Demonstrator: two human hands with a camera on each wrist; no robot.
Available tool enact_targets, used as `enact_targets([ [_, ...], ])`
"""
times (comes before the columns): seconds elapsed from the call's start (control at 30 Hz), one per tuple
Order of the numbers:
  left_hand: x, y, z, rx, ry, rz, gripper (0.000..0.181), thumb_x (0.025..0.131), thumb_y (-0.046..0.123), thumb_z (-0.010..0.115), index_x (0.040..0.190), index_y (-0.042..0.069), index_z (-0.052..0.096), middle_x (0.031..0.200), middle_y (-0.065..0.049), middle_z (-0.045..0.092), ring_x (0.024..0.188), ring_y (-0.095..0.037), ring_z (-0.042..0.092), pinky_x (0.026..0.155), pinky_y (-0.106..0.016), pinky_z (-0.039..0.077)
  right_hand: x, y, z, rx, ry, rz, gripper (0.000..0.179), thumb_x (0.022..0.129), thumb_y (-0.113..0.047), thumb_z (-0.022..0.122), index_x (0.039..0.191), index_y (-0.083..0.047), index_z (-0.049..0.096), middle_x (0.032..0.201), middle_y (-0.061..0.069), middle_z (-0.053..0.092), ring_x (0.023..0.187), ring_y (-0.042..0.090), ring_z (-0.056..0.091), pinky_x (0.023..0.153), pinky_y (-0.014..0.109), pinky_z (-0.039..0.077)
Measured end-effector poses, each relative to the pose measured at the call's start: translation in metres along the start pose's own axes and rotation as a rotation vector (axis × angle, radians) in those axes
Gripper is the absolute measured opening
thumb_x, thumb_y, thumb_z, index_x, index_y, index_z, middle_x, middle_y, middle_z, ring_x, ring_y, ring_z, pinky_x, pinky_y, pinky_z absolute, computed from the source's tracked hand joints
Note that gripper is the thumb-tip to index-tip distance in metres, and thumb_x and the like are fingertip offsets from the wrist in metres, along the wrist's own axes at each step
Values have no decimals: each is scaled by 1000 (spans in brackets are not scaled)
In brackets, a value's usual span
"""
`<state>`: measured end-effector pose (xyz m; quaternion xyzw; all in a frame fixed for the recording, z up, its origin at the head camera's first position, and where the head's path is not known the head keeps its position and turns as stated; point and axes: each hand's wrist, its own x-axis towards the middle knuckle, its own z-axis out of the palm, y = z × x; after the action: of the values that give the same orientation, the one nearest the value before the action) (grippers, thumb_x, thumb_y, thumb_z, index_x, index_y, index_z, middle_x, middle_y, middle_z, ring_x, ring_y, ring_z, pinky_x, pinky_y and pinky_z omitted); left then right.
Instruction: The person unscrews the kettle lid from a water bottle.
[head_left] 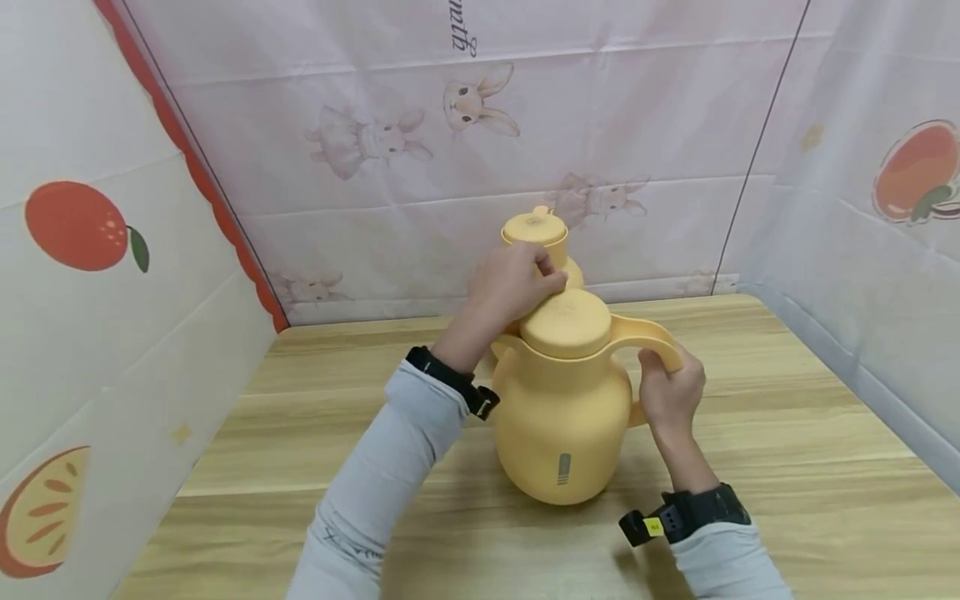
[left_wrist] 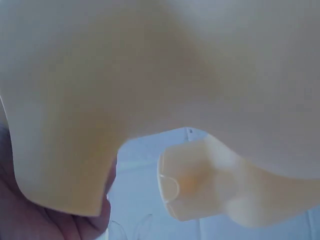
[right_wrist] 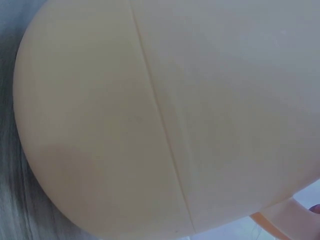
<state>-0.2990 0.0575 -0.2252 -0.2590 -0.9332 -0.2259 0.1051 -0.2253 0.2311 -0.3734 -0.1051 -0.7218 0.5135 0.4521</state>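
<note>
A yellow thermos jug (head_left: 562,417) stands upright on the wooden table, a small grey mark low on its body. My right hand (head_left: 672,387) grips its looped handle (head_left: 645,332) on the right. Over the round lid (head_left: 566,323) reaches my left hand (head_left: 513,283), its fingers curled at the lid's far edge. In the left wrist view that hand (left_wrist: 55,222) lies around the lid (left_wrist: 65,165), partly hidden by it. The jug's seamed body (right_wrist: 150,120) fills most of the right wrist view, with a bit of handle (right_wrist: 290,220) at the lower corner.
Behind the first jug stands a second yellow jug (head_left: 534,229), mostly hidden in the head view; its neck and lid (left_wrist: 190,180) show in the left wrist view. The wooden table (head_left: 337,467) meets printed cloth walls (head_left: 360,242) at the back and both sides.
</note>
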Motion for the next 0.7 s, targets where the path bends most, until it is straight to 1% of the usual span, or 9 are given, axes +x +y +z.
enact_targets([
  [0.1,-2,-7,1,-84,3,61,19,86,30,61,78,14,67,72,2,58,69,-14,52,58,-25,38,1,1,1,2,5,-2,26,68,3,49,50,-8,35,44,-6,30,39,7,21,38,21,17],
  [0.23,-7,-18,1,-211,3,148,18,89,23,60,81,8,67,74,-1,58,70,-14,51,60,-24,39,0,0,2,5,8,20,25,68,2,51,50,-8,37,45,-5,32,40,7,23,38,21,18],
  [0.3,-12,-25,1,-278,1,189,18,90,20,58,87,6,69,76,-3,59,70,-15,51,61,-24,39,-1,0,2,8,7,29,25,68,2,51,50,-9,38,45,-5,32,39,7,24,38,21,19],
  [0.4,-19,-38,1,-410,-18,237,21,92,17,56,99,3,69,80,-5,60,71,-16,52,63,-25,41,-1,-1,2,9,3,27,26,68,3,51,50,-9,37,44,-5,32,39,7,23,38,20,18],
  [0.47,-26,-47,2,-491,-27,257,23,93,16,56,105,1,68,85,-5,63,74,-15,54,65,-26,43,-2,-1,2,9,3,26,26,68,3,51,50,-9,36,44,-5,32,39,7,23,38,20,18],
  [0.53,-32,-55,3,-560,-22,275,23,93,15,57,107,0,67,90,-6,65,77,-15,57,68,-27,46,-2,-1,1,11,0,23,26,67,4,50,50,-9,36,44,-4,32,39,5,23,38,20,18],
  [0.63,-40,-66,5,-633,3,285,21,90,14,62,104,0,68,95,-5,66,81,-16,60,72,-30,48,-1,-1,0,8,-3,19,26,67,4,50,50,-8,36,45,-4,32,39,4,23,38,21,18],
  [0.7,-45,-70,6,-675,15,298,18,89,12,64,102,0,68,94,-6,67,81,-17,61,72,-32,49,-1,0,-1,5,-5,12,26,68,4,50,50,-8,36,45,-4,31,39,3,22,38,21,18],
])
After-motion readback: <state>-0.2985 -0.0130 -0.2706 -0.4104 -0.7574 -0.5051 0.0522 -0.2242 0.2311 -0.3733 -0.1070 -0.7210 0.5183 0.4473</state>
